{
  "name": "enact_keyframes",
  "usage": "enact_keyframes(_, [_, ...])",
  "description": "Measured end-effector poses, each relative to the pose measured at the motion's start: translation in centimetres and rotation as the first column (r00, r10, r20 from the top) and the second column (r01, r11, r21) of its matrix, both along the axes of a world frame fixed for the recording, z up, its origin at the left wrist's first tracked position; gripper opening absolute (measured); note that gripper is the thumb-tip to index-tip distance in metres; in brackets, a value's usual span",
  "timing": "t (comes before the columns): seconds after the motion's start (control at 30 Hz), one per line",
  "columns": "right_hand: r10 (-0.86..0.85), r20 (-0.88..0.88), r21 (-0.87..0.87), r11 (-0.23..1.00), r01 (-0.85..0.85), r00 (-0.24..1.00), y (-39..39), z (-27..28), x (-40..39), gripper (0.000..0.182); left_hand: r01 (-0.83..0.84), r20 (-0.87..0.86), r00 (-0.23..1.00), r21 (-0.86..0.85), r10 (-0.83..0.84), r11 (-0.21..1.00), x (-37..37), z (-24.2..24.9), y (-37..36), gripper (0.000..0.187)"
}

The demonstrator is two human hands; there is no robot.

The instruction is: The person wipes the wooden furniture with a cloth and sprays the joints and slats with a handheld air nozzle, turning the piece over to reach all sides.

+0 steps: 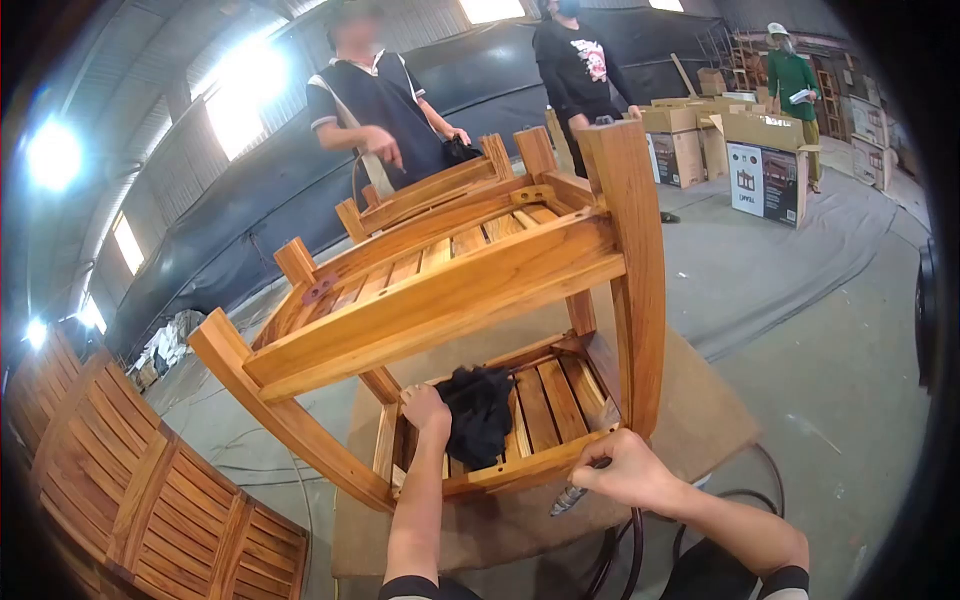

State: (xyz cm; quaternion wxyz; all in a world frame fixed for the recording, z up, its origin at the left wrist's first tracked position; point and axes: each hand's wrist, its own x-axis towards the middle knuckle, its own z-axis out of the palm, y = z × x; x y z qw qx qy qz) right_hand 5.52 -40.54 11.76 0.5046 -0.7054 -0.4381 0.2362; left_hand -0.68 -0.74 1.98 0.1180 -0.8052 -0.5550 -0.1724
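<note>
An upside-down wooden piece of furniture with slats stands before me, its legs pointing up. My left hand is closed at the edge of a bunched black cloth, inside the lower slatted frame. That cloth lies over part of the lower slats. Near the front right corner of the frame, my right hand is wrapped around an air tool with a metal nozzle. The nozzle points down and left, apart from the wood. A dark hose hangs below this hand.
The furniture rests on a brown board. Slatted wooden panels lean at the left. Across the furniture stands a person in a dark shirt; another in black is behind. Cardboard boxes and a person in green are farther right.
</note>
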Motion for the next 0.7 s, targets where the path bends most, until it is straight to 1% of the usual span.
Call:
enact_keyframes(0.03, [0.000,-0.002,-0.008,1.000,0.000,1.000,0.1,0.1,-0.1,0.025,0.008,-0.053,0.999,0.072,-0.005,0.997,0.2,0.1,0.4,0.023])
enact_keyframes(0.07, [-0.004,0.000,-0.011,1.000,0.004,1.000,0.2,-0.1,-0.1,0.025,-0.017,0.030,0.999,0.142,0.013,0.990,0.2,-0.2,0.4,0.020])
enact_keyframes(0.17, [-0.002,0.011,-0.031,1.000,0.003,1.000,0.3,-0.4,0.2,0.025,0.022,-0.088,0.996,0.273,0.003,0.962,-1.5,-0.4,0.3,0.020])
enact_keyframes(0.2, [0.002,0.011,-0.033,0.999,-0.002,1.000,0.1,-0.2,0.2,0.026,0.040,-0.235,0.972,0.180,0.003,0.983,-1.5,0.4,-0.6,0.024])
enact_keyframes(0.3, [0.003,0.030,0.002,1.000,-0.003,1.000,0.3,-1.0,0.3,0.026,-0.019,-0.374,0.922,0.217,0.101,0.976,0.6,-0.7,-1.1,0.028])
enact_keyframes(0.33, [-0.001,0.051,0.012,1.000,0.000,0.999,0.3,-1.2,0.8,0.026,-0.094,-0.299,0.948,0.065,0.109,0.993,1.5,-0.6,-1.9,0.030])
enact_keyframes(0.43, [-0.004,0.032,-0.003,1.000,0.005,0.999,0.5,-1.2,1.2,0.025,-0.234,-0.156,0.966,-0.202,0.204,0.951,2.5,0.5,-3.3,0.033])
enact_keyframes(0.53, [-0.006,0.001,0.034,0.999,0.006,1.000,0.4,-0.8,1.0,0.025,-0.279,-0.115,0.960,-0.393,0.254,0.876,2.5,2.3,-3.8,0.038])
enact_keyframes(0.63, [0.019,-0.002,0.031,0.999,-0.019,1.000,0.0,-0.7,1.1,0.024,-0.260,0.155,0.926,-0.396,0.344,0.880,3.2,0.6,-1.0,0.041])
enact_keyframes(0.7, [0.042,0.029,0.060,0.997,-0.044,0.999,-0.2,-1.5,1.1,0.024,-0.174,0.113,0.964,-0.413,0.240,0.894,2.3,1.1,-0.8,0.052])
